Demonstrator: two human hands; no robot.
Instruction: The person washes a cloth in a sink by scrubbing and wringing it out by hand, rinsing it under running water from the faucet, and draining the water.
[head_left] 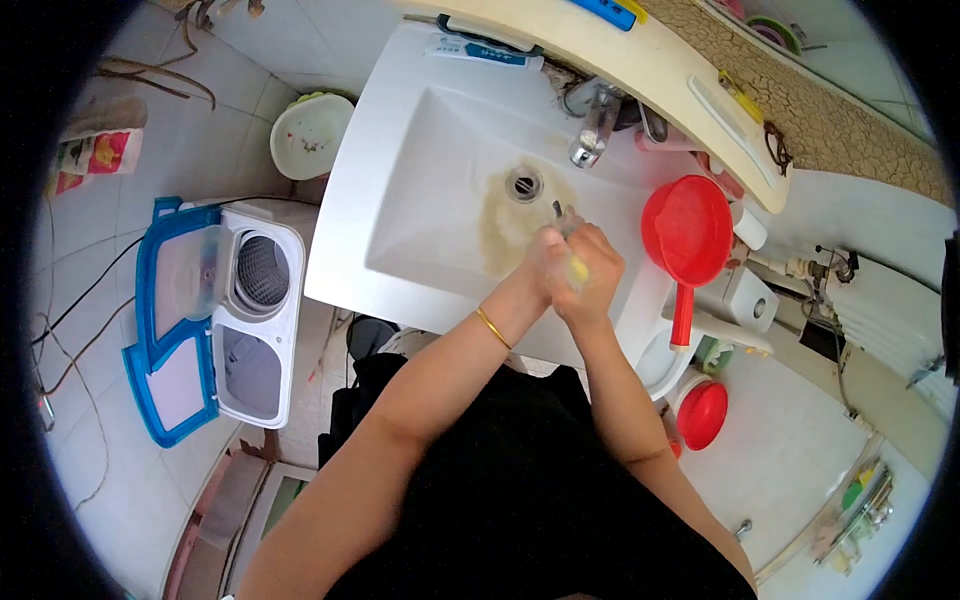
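Observation:
Both hands meet over the front right part of the white sink [400, 255]. My left hand [537, 265], with a gold bangle [492, 328] at the wrist, is closed against a small translucent thing with a yellow part [578, 268]. Around the same thing, the fingers of my right hand [598, 262] are curled. A dark tip [557, 208] pokes out above the fingers; its kind is unclear, and blur and the hands hide most of it. Brownish water or residue [505, 225] surrounds the drain [523, 184]. Beyond the hands stands the chrome faucet [597, 128].
A red water dipper [687, 235] rests at the sink's right side. Toothpaste [485, 52] lies along the back rim. To the left are a twin-tub washing machine [292, 345] with raised lids and a white basin [312, 130]. A shelf [690, 80] runs above the faucet.

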